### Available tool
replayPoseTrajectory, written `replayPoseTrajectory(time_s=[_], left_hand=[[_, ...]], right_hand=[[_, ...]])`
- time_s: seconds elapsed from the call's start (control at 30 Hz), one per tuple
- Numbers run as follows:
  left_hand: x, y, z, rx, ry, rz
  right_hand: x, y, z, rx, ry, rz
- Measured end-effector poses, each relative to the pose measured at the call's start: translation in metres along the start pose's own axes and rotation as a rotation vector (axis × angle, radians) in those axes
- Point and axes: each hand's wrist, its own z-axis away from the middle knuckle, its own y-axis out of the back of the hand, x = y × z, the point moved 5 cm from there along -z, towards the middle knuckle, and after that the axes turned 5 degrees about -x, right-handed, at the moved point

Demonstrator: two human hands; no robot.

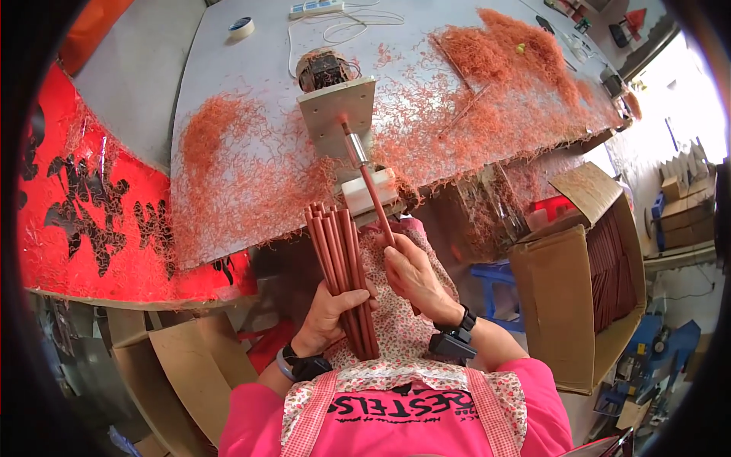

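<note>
My left hand (339, 311) is wrapped around a bundle of several reddish-brown rods (333, 247), held upright in front of my apron with the thumb across them. To its right, my right hand (413, 278) grips a single reddish-brown rod (375, 196). That rod slants up and away, and its far end meets a shiny metal sleeve (355, 148) on a small motor-driven machine (326, 72). A metal plate (337, 107) stands between the motor and the sleeve. Beneath the rod, a white block (368, 190) sits at the table's near edge.
Orange-red curly shavings (510, 57) cover much of the white table (263, 65). A tape roll (241, 29) and a power strip (316, 7) lie at the back. An open cardboard box (548, 305) of rods stands right; another cardboard box (190, 373) is at left, below a red sheet (99, 206).
</note>
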Motion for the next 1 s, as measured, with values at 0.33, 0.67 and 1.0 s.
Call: replayPoseTrajectory(time_s=[0.33,0.67,1.0], left_hand=[[0.007,0.005,-0.002,0.007,-0.058,-0.073],[-0.026,-0.101,-0.046,-0.003,-0.207,-0.172],[-0.084,-0.224,0.002,-0.069,-0.248,-0.298]], right_hand=[[0.01,-0.003,0.006,0.01,0.038,0.039],[-0.019,0.067,0.052,0.165,0.322,0.789],[-0.09,0.128,0.22,0.27,0.823,1.164]])
